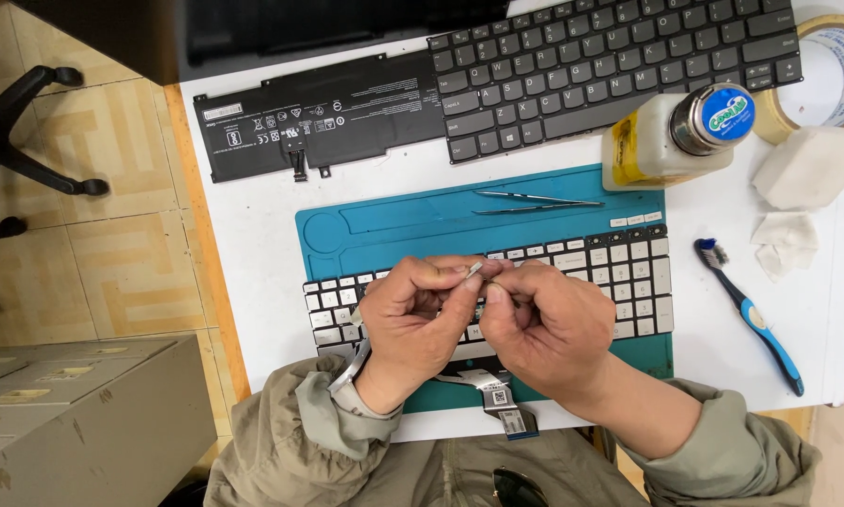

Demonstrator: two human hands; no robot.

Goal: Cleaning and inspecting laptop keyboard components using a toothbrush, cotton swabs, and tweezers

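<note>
A small pale part [475,269], perhaps a keycap or its clip though too tiny to tell for sure, is pinched at the fingertips where the two hands meet, raised just above the white keyboard [629,282] so it can be worked close to the eye rather than flat on the keys. The left hand [413,314] is curled shut around it, thumb and forefinger pressing the part, and the right hand [544,324] is likewise closed, its fingertips meeting the left's as if steadying or prying the same piece. Directly beneath both hands the keyboard lies on a teal work mat [394,225], which keeps loose bits from sliding, and its ribbon cable [502,404] trails out toward the person's body below the wrists. Beyond the fingertips a pair of tweezers [535,202] rests on the mat within easy reach. Further off lie a dark keyboard [619,66] and a flat black battery [319,117], set aside. Out past the right hand stand a capped bottle [675,136], a tape roll [830,70], folded tissues [807,169] and a blue brush [751,314].
</note>
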